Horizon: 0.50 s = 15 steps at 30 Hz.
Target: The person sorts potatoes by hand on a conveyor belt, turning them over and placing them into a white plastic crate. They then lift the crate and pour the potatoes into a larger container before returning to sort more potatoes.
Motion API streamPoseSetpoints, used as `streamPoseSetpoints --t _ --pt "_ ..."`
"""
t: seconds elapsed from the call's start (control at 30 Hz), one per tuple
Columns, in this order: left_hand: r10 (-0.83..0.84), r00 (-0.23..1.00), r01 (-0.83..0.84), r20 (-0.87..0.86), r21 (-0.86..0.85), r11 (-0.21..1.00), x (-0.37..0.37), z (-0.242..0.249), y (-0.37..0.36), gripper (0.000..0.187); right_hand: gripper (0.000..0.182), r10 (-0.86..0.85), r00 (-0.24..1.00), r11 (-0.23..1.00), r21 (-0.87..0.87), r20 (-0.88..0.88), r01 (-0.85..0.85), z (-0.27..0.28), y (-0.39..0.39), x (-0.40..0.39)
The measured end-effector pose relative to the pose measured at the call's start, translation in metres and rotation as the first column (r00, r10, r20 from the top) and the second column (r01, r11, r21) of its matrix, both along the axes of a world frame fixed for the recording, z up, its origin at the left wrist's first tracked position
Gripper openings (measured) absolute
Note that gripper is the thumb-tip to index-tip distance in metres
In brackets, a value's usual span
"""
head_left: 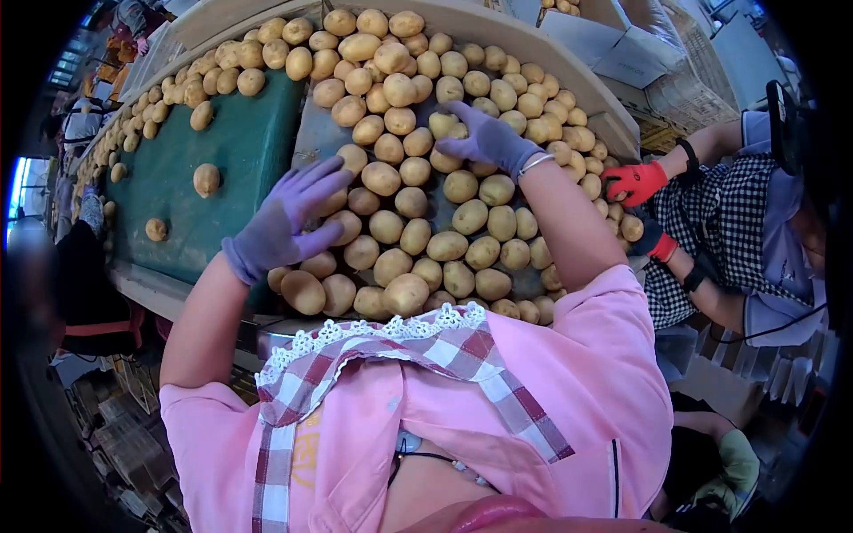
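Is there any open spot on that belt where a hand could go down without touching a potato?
Yes: the green belt left of the left hand is mostly bare, with stray potatoes and a row along its far edge. Under both hands, and around the right hand, the potato pile is packed tight.

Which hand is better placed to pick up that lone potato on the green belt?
Probably the left hand: it rests at the pile's left edge, nearest the lone potato on the green belt. The right hand lies farther right.

Two purple-gloved hands, left [283, 222] and right [486, 138]; one red-gloved co-worker's hand [636, 182]; potatoes [400, 204] too many to count; one green belt [240, 142]
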State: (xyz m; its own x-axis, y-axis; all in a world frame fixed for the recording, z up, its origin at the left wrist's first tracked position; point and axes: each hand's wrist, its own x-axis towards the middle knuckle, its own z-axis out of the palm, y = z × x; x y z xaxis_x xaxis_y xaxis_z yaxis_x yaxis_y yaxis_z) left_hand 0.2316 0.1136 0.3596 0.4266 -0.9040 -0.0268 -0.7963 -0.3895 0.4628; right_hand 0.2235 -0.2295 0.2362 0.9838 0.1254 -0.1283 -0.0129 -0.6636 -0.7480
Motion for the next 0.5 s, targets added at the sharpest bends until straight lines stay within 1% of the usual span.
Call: streamPoseSetpoints --t 0.03,0.07,0.1,0.17,0.2,0.27,0.3,0.33,0.37,0.4,0.43,0.47,0.5 --pt "-0.061 0.998 0.061 0.012 0.028 0.998 0.002 -0.009 -0.011 0.066 0.082 -0.032 0.998 0.994 -0.101 0.058 0.038 -0.008 0.004 -0.009" --pt "-0.075 0.993 0.064 0.096 0.108 0.992 0.004 -0.02 -0.023 0.065 0.08 -0.061 0.996 0.996 -0.067 0.059 0.065 -0.005 0.007 -0.021" --pt "-0.074 0.981 0.047 0.182 0.15 0.988 0.005 -0.029 -0.036 0.065 0.078 -0.091 0.994 0.995 -0.034 0.06 0.093 -0.002 0.01 -0.034" --pt "-0.124 0.93 0.065 0.346 0.177 0.982 0.015 -0.05 -0.061 0.061 0.073 -0.112 0.984 0.988 0.121 0.14 0.095 -0.021 0.014 -0.053" --pt "-0.133 0.924 0.063 0.359 0.201 0.978 0.024 -0.055 -0.063 0.058 0.071 -0.126 0.976 0.976 0.198 0.178 0.09 -0.027 0.014 -0.06" --pt "-0.155 0.913 0.059 0.378 0.253 0.966 0.035 -0.064 -0.066 0.053 0.063 -0.226 0.967 0.914 0.369 0.118 0.169 -0.021 0.013 -0.07" --pt "-0.157 0.898 0.088 0.411 0.181 0.979 0.041 -0.067 -0.059 0.045 0.059 -0.274 0.958 0.867 0.451 0.078 0.211 -0.017 0.011 -0.073" --pt "-0.123 0.899 0.035 0.419 0.213 0.977 0.044 -0.058 -0.051 0.043 0.045 -0.401 0.916 0.685 0.664 0.003 0.298 -0.009 0.007 -0.074" --pt "-0.09 0.899 -0.02 0.429 0.245 0.969 0.048 -0.047 -0.042 0.041 0.044 -0.43 0.895 0.507 0.79 -0.116 0.346 -0.006 -0.008 -0.075" --pt "0.028 0.879 -0.141 0.476 0.202 0.969 0.058 -0.043 -0.026 0.04 0.043 -0.43 0.871 0.303 0.871 -0.237 0.386 -0.005 -0.03 -0.075" --pt "0.147 0.843 -0.26 0.518 0.152 0.954 0.071 -0.039 -0.005 0.04 0.043 -0.419 0.852 0.178 0.892 -0.314 0.416 -0.004 -0.037 -0.071" --pt "0.243 0.793 -0.383 0.559 0.147 0.912 0.085 -0.03 0.023 0.039 0.043 -0.404 0.829 0.047 0.896 -0.388 0.442 -0.003 -0.045 -0.068" --pt "0.329 0.73 -0.495 0.599 0.131 0.859 0.102 -0.026 0.05 0.039 0.044 -0.411 0.81 0.007 0.887 -0.418 0.461 -0.003 -0.05 -0.062"
